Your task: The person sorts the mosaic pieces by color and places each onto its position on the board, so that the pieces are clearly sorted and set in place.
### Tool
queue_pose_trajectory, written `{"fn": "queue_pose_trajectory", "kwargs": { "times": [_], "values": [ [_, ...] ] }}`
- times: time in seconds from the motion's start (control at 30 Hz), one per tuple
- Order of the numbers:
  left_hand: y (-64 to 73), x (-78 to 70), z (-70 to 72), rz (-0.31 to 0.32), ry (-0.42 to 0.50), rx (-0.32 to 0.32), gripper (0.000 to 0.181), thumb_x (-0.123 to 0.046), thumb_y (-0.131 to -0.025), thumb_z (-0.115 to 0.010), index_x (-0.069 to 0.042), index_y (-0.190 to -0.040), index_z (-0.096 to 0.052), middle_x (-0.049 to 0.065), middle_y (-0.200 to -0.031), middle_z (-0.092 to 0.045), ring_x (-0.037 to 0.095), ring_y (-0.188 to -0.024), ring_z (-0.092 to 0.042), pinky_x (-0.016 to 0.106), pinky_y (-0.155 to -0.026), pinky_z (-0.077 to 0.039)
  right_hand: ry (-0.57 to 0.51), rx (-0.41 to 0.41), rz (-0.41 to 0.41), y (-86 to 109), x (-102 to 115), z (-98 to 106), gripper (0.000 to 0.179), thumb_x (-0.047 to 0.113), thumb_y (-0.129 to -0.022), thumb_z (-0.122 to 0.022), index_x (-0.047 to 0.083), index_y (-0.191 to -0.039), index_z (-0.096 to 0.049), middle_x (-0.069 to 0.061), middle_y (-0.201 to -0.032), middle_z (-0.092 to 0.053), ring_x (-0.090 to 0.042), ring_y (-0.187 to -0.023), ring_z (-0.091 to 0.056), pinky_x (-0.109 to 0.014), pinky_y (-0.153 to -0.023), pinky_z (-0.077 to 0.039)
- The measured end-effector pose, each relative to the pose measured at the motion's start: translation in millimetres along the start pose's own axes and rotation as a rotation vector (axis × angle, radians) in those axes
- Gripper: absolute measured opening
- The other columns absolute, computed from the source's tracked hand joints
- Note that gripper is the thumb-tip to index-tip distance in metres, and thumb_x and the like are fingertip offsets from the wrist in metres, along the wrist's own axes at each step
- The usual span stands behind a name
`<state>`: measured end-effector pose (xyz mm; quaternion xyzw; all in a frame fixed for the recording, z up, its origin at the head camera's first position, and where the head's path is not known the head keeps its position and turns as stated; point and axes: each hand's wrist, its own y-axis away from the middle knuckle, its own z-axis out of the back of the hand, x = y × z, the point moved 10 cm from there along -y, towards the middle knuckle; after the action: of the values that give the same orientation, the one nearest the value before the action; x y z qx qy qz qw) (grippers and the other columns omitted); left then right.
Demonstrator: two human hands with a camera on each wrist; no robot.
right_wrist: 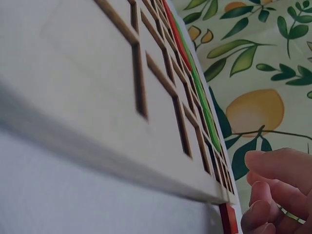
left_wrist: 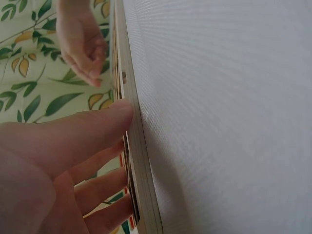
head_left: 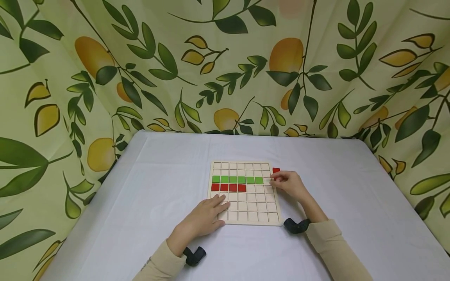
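My left hand (head_left: 202,218) rests on the near left part of a pale wooden grid board (head_left: 258,206), its fingers spread over the cells. In the left wrist view its thumb (left_wrist: 92,129) touches the board's edge. A row of several green square tiles (head_left: 233,179) runs across the board, with a shorter row of red square tiles (head_left: 229,187) just below it. My right hand (head_left: 290,185) is at the board's right edge, fingers loosely bent beside a red tile (head_left: 276,170) off the board. No tile shows between the fingertips in the right wrist view.
The board lies on a table with a white cloth (head_left: 158,175). A curtain printed with leaves and fruit (head_left: 225,78) hangs behind the table and along its sides. Black curved wrist mounts (head_left: 296,226) sit at both cuffs, low over the cloth.
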<state>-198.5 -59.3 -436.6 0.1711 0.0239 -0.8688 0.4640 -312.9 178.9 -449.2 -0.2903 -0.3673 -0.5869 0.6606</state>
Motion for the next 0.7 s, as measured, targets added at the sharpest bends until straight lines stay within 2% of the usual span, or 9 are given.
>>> {"fn": "queue_pose_trajectory", "kwargs": {
  "times": [0.4,0.7],
  "values": [
    [-2.3,2.8,-1.8,0.010,-0.004,-0.010,0.055,-0.029,-0.092,-0.063,-0.014,-0.142,-0.048,0.011,-0.154,-0.042,0.032,-0.144,-0.037,0.048,-0.115,-0.037,0.042,-0.006,-0.048,-1.6,-14,9,0.028,0.009,-0.082,-0.073,-0.006,-0.106,-0.067,0.003,-0.067,-0.052,-0.006,-0.057,-0.046,-0.018,-0.050,-0.042],
    [-2.1,3.3,-3.2,0.009,-0.001,-0.008,0.055,-0.028,-0.092,-0.063,-0.014,-0.142,-0.048,0.011,-0.154,-0.041,0.032,-0.144,-0.037,0.048,-0.115,-0.037,0.066,-0.035,-0.049,-2.8,-18,17,0.030,0.008,-0.083,-0.072,-0.006,-0.110,-0.066,0.000,-0.068,-0.057,-0.007,-0.055,-0.046,-0.019,-0.050,-0.042]
  ]
}}
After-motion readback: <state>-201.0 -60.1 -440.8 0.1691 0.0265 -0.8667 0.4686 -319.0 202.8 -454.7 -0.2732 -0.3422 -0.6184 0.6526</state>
